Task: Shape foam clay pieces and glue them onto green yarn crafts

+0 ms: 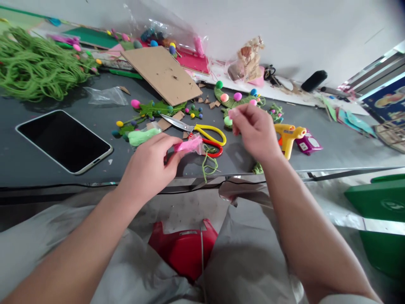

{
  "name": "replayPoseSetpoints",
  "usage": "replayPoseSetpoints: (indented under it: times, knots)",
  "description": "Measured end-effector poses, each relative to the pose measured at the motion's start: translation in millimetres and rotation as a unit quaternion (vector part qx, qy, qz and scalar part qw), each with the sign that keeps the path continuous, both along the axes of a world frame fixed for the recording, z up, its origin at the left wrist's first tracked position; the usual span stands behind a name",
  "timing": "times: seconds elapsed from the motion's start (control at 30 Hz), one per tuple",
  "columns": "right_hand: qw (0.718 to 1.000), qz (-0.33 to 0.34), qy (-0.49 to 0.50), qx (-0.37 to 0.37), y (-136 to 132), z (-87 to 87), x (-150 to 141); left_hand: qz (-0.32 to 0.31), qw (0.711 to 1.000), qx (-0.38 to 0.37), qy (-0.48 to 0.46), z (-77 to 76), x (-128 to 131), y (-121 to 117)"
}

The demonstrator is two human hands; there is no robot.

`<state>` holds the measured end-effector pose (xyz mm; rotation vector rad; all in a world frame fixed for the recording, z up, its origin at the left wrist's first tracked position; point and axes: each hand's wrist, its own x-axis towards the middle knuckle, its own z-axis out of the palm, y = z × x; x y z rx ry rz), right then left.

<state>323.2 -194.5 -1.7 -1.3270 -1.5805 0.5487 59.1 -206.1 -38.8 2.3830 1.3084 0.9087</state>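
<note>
Between thumb and fingers, my left hand (152,164) grips a small clear packet of pink modelling clay (189,145). My right hand (255,131), raised above the table to the right, pinches a small bit of pink clay (233,115). Scissors (202,131) with yellow and red handles lie just beyond the packet, blades pointing left. A packet of light green clay (144,136) rests by my left knuckles. Behind my right hand is a green yarn-wrapped ring (234,101) with coloured clay balls. Green leaf shapes with balls (158,109) lie left of the scissors.
A phone (65,141) lies at the left, below a heap of green yarn (38,63). Cardboard (163,74) leans over scraps at the back. To the right sit a yellow glue gun (288,137) and a purple box (308,142). A red stool (183,249) stands below the table.
</note>
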Motion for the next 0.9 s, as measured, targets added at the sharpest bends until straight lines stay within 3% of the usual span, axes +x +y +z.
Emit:
replayPoseSetpoints:
  times: [0.37, 0.57, 0.9]
  knots:
    - [0.991, 0.103, -0.008, -0.08, -8, -7.8, -13, 0.008, 0.999, -0.019, -0.036, 2.9, -5, -3]
    - [0.978, 0.17, -0.011, -0.116, -10, -1.1, -14, 0.026, 0.998, -0.034, -0.051, 9.1, -5, -5]
    - [0.983, 0.128, 0.005, -0.134, -9, -3.2, -21, 0.023, 0.995, -0.062, -0.078, 7.5, -5, -6]
